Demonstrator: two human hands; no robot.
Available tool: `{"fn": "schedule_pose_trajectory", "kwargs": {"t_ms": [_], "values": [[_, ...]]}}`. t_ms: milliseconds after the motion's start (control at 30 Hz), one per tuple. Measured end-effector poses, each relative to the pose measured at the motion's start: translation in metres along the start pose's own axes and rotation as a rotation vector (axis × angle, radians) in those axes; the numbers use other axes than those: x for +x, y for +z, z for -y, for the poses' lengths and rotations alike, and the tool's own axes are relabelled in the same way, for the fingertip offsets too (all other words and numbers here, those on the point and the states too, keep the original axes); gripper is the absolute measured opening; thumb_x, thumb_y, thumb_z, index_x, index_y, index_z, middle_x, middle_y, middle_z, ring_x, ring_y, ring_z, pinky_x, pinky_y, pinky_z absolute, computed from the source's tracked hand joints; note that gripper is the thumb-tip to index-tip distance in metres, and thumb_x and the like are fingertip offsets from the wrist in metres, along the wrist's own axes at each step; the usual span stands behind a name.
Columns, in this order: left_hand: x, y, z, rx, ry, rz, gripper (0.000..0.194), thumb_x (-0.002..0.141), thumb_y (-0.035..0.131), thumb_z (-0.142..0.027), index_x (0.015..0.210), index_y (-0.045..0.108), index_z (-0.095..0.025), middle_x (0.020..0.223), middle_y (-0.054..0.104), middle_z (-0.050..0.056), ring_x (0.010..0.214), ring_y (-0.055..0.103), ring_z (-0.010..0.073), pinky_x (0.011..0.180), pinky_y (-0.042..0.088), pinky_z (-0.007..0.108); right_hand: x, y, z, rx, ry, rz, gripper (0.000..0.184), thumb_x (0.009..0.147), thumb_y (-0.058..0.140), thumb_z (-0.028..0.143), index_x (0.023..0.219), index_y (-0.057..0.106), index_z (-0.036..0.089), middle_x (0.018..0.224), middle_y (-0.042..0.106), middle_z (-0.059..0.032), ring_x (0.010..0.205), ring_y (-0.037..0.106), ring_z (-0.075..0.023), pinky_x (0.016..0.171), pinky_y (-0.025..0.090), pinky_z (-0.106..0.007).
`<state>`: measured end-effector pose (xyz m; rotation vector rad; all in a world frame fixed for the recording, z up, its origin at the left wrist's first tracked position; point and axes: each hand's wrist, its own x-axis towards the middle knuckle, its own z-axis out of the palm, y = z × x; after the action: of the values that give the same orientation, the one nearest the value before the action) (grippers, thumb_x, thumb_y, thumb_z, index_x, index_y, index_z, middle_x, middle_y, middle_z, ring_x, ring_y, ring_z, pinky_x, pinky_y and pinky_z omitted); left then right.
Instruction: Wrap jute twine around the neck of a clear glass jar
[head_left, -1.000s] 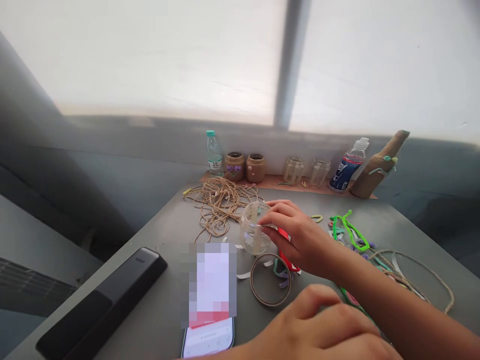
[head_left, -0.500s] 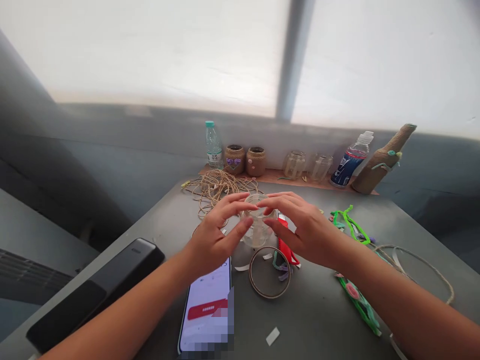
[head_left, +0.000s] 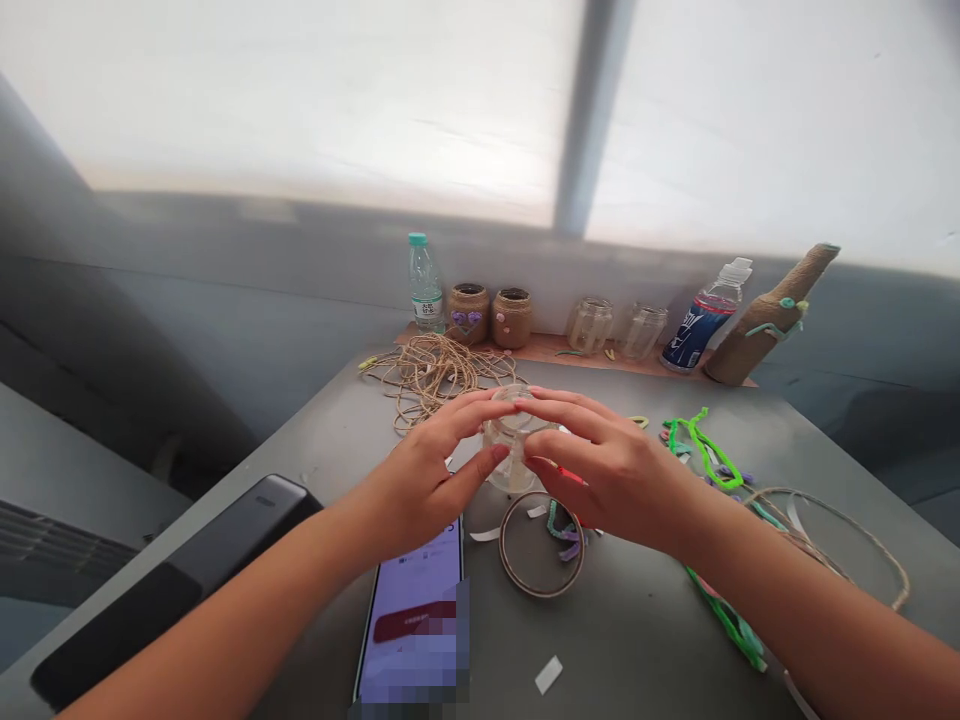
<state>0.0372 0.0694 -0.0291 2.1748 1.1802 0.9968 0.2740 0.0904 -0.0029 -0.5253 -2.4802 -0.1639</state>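
A clear glass jar (head_left: 511,462) is standing upright over the grey table (head_left: 637,625), just behind a twine-edged hoop (head_left: 541,592). It looks light, stiff, fragile and slick, so it calls for a hold around its body. The left hand (head_left: 427,465) and right hand (head_left: 607,470) are gripping it from either side, fingers curved, while loose jute twine (head_left: 427,380) is lying behind.

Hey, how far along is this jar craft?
Done: two twine-wrapped jars and a wrapped bottle. In hand: an unwrapped glass jar between the left hand and right hand. Left: two bare jars, with loose twine nearby.
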Motion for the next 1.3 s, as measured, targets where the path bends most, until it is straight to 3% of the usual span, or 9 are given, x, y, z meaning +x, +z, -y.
{"fn": "schedule_pose_trajectory", "kwargs": {"t_ms": [100,200,267,367,533,800,1000,1300], "values": [[0.000,-0.014,-0.002,0.023,-0.177,0.034,0.051,0.096,0.061,-0.041,0.143,0.041,-0.031,0.142,0.060,0.012,0.133,0.056,0.0334,0.097,0.057,0.051,0.002,0.002,0.001,0.030,-0.020,-0.009,0.013,0.095,0.056,0.008,0.097,0.065,0.018,0.122,0.074,-0.0139,0.133,0.060,-0.0280,0.113,0.053,-0.047],[0.004,-0.018,-0.001,-0.068,-0.264,-0.072,0.038,0.097,0.059,-0.042,0.130,0.050,-0.026,0.130,0.067,0.012,0.122,0.064,0.0318,0.097,0.056,0.052,0.004,0.001,0.001,0.054,-0.031,0.001,0.012,0.095,0.057,0.007,0.098,0.065,0.016,0.115,0.077,-0.0135,0.128,0.064,-0.0264,0.118,0.048,-0.045],[0.005,-0.012,0.000,-0.208,-0.257,-0.101,0.034,0.100,0.054,-0.043,0.129,0.053,-0.026,0.131,0.067,0.012,0.122,0.065,0.0300,0.102,0.053,0.053,0.004,0.000,0.000,0.050,-0.037,0.003,0.012,0.095,0.057,0.006,0.097,0.065,0.015,0.113,0.077,-0.0129,0.127,0.065,-0.0250,0.120,0.046,-0.043],[0.004,0.001,0.001,-0.345,-0.224,-0.026,0.046,0.101,0.053,-0.046,0.143,0.049,-0.030,0.139,0.065,0.012,0.130,0.061,0.0312,0.107,0.051,0.054,0.004,-0.002,-0.002,0.049,-0.057,0.022,0.014,0.096,0.055,0.005,0.098,0.064,0.016,0.117,0.077,-0.0119,0.128,0.064,-0.0231,0.121,0.045,-0.041],[-0.001,0.012,0.003,-0.221,-0.167,0.011,0.068,0.093,0.067,-0.045,0.153,0.039,-0.032,0.141,0.065,0.012,0.133,0.058,0.0359,0.103,0.054,0.056,0.002,-0.005,-0.005,0.043,-0.064,0.009,0.014,0.098,0.054,0.007,0.097,0.063,0.017,0.120,0.076,-0.0115,0.133,0.060,-0.0237,0.118,0.049,-0.040],[0.001,0.014,-0.001,-0.123,-0.117,0.000,0.069,0.092,0.068,-0.044,0.152,0.038,-0.026,0.128,0.071,0.008,0.120,0.068,0.0249,0.111,0.051,0.045,0.001,-0.002,-0.006,0.050,-0.083,-0.014,0.008,0.098,0.057,0.009,0.098,0.062,0.016,0.115,0.077,-0.0126,0.129,0.064,-0.0253,0.120,0.047,-0.041],[0.000,0.018,-0.002,-0.063,-0.107,-0.031,0.068,0.092,0.067,-0.046,0.151,0.039,-0.024,0.116,0.071,0.008,0.110,0.070,0.0237,0.106,0.054,0.043,0.002,0.000,-0.005,0.023,-0.110,-0.002,0.011,0.100,0.054,0.008,0.099,0.062,0.015,0.113,0.077,-0.0135,0.127,0.065,-0.0252,0.121,0.045,-0.044],[0.000,0.017,-0.003,-0.066,-0.149,-0.020,0.072,0.091,0.067,-0.049,0.152,0.038,-0.023,0.115,0.070,0.008,0.110,0.068,0.0241,0.106,0.053,0.045,-0.002,-0.001,-0.007,0.005,-0.114,-0.032,0.009,0.098,0.058,0.008,0.099,0.064,0.014,0.117,0.078,-0.0143,0.132,0.061,-0.0272,0.116,0.051,-0.040]]}}
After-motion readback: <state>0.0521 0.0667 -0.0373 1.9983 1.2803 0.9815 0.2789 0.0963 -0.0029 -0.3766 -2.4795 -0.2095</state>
